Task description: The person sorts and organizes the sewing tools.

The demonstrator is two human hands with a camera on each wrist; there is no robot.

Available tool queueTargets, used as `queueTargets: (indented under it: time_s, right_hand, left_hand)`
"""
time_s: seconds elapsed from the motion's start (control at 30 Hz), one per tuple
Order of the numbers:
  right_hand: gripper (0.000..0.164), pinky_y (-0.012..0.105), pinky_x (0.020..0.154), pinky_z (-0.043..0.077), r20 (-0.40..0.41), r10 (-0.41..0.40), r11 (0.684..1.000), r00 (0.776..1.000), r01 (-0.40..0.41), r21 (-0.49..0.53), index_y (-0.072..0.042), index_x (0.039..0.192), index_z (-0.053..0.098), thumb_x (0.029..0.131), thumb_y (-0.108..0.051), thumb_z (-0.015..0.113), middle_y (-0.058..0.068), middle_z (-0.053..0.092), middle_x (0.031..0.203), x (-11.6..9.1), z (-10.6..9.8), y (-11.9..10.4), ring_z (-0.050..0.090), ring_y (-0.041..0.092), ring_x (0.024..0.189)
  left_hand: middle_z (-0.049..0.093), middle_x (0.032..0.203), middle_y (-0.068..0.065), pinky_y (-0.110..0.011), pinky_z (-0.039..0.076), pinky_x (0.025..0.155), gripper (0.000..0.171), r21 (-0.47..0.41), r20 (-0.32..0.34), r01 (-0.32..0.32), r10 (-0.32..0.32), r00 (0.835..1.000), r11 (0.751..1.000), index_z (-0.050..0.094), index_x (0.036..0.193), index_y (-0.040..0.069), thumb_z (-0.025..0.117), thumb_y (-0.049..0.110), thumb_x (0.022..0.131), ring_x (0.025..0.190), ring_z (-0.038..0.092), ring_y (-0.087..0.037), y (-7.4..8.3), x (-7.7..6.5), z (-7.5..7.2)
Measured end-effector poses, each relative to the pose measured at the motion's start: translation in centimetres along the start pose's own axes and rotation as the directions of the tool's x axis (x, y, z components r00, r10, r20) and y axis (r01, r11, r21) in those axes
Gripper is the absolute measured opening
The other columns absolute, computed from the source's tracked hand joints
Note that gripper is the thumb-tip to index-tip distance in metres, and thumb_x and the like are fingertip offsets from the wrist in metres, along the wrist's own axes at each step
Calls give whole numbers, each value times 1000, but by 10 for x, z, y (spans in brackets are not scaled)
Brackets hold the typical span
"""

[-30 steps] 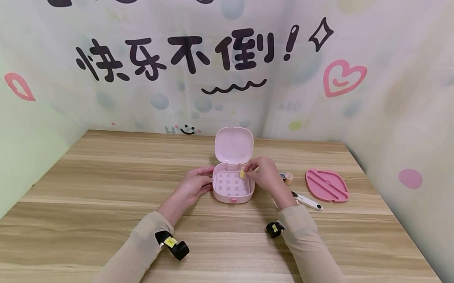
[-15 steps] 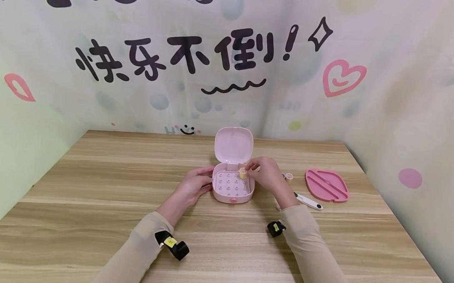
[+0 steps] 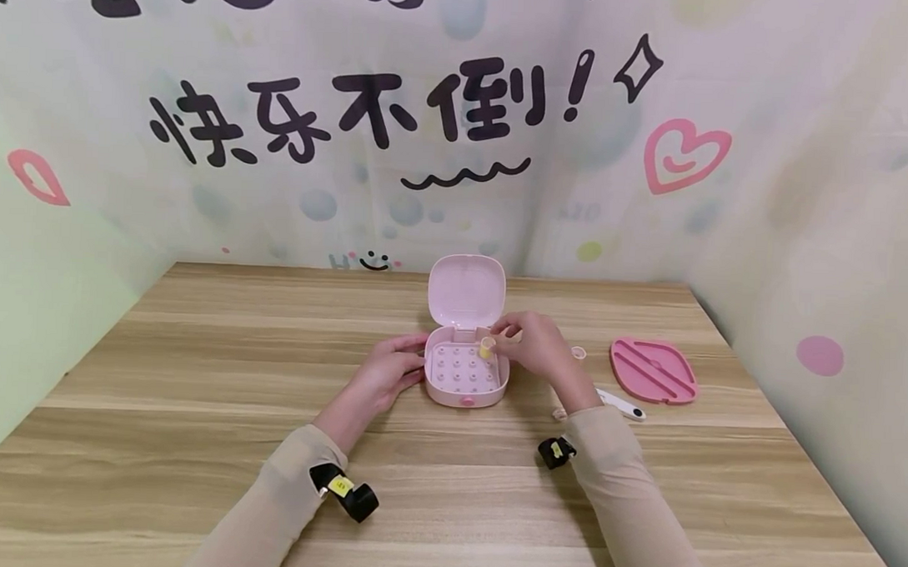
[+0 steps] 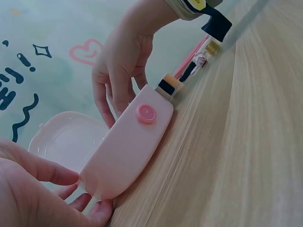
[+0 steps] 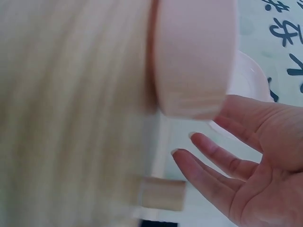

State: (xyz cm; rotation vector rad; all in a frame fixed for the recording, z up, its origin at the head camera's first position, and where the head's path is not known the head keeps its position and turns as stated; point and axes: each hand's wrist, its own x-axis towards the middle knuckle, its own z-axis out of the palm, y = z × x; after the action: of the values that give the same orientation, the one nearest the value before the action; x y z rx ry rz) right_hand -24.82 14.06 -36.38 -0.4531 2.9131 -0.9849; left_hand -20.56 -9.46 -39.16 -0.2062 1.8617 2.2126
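Observation:
A small pink sewing box (image 3: pixel 466 398) stands on the table with its lid (image 3: pixel 466 291) raised at the back. Rows of short pegs (image 3: pixel 457 364) line its floor. My left hand (image 3: pixel 386 371) holds the box's left end, fingertips and thumb around the corner in the left wrist view. With thumb and fingers, my right hand (image 3: pixel 530 346) pinches a yellow thread spool (image 3: pixel 486 348) over the back right pegs. The box wall (image 5: pixel 194 61) hides that spool in the right wrist view, where the other fingers of the right hand (image 5: pixel 270 165) stay spread.
Right of the box lie a pink slotted tray (image 3: pixel 654 371) and a white-handled tool (image 3: pixel 622 404), partly behind the right forearm. A tan spool (image 5: pixel 163 194) stands beside the box, with a dark one (image 4: pixel 166 87) close by. A patterned cloth wall rises behind the table.
The right wrist and forearm have shifted slightly right, covering more of the loose spools and the white-handled tool. The yellow spool has barely moved. My left hand stays at the box.

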Motion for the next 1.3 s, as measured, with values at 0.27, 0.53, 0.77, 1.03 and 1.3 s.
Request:
queueTargets:
  time_s: [0.27,0.53,0.77,1.03,1.3]
  right_hand:
    - [29,54,93,58,-32,-19,1000,999,19,9,-1,119,75,94,-16,77,23,75,114,-10,-28,9,67,42,111]
    - [33,55,94,57,-12,-13,999,1000,14,30,1,123,73,96,-17,76,25,74,116,-21,-53,25,67,44,114]
    - [37,55,95,57,5,42,997,999,-43,68,3,128,70,97,-16,76,29,71,124,-32,-66,43,63,46,118]
    - [46,61,101,53,6,62,994,998,-62,87,5,133,66,96,-19,76,33,67,130,-40,-75,60,60,50,123]
    - [48,66,108,44,32,95,989,995,-98,112,6,135,64,96,-19,77,33,66,130,-42,-80,76,54,52,129]
  left_hand:
    - [44,160,-30,-51,42,121,54,1,-10,5,-5,1000,1000,44,153,-12,45,-16,99,135,51,-33,-1,0,1]
    - [46,158,-30,-46,46,118,53,0,-15,4,-4,1000,1000,44,152,-13,46,-16,99,132,53,-32,-3,1,0]
    - [47,158,-30,-36,52,106,53,9,-16,-1,1,1000,1000,45,152,-13,46,-16,99,128,55,-30,-1,-1,0]
    - [46,158,-29,-41,50,112,52,10,-18,4,-4,1000,1000,46,152,-12,46,-16,99,131,54,-31,-2,0,0]
    - [47,158,-29,-30,54,99,52,5,-12,-3,3,1000,1000,47,151,-13,46,-16,99,128,55,-29,-2,0,0]
